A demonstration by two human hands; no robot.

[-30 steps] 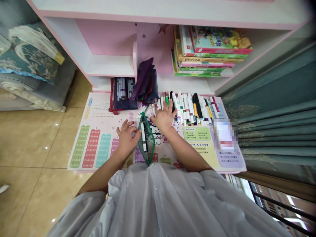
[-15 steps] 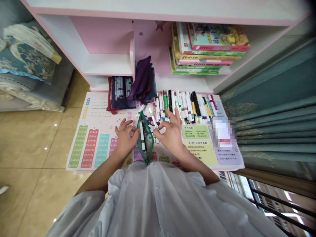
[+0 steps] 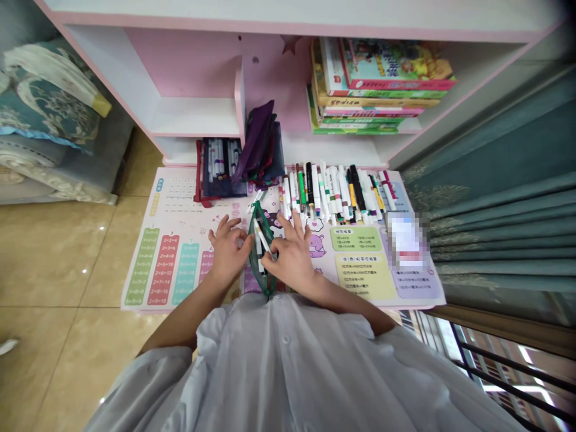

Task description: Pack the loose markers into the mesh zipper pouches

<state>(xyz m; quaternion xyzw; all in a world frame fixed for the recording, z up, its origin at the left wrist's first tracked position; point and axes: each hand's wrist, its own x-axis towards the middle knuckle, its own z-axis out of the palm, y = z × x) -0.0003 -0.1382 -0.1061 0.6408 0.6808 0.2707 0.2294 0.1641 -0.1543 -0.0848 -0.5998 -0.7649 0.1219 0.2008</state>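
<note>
A green mesh pencil pouch (image 3: 260,264) lies open on a printed table mat (image 3: 180,258), with a white marker inside it. My left hand (image 3: 228,252) grips the pouch's left edge with thumb and fingers. My right hand (image 3: 290,252) pinches a white marker (image 3: 262,236) whose tip is over the pouch's mouth; its other fingers are spread. Behind the hands lies a row of several markers (image 3: 335,192), side by side on the mat.
A dark pouch holding markers (image 3: 220,168) and a stack of purple pouches (image 3: 261,144) lean at the foot of a pink shelf (image 3: 198,117). Books (image 3: 373,84) are stacked on the right shelf. A teal curtain (image 3: 504,204) hangs at right, tiled floor at left.
My right hand left the marker row, picked up a white marker and carried it back and left to the pouch's mouth. My left hand kept its hold on the pouch.
</note>
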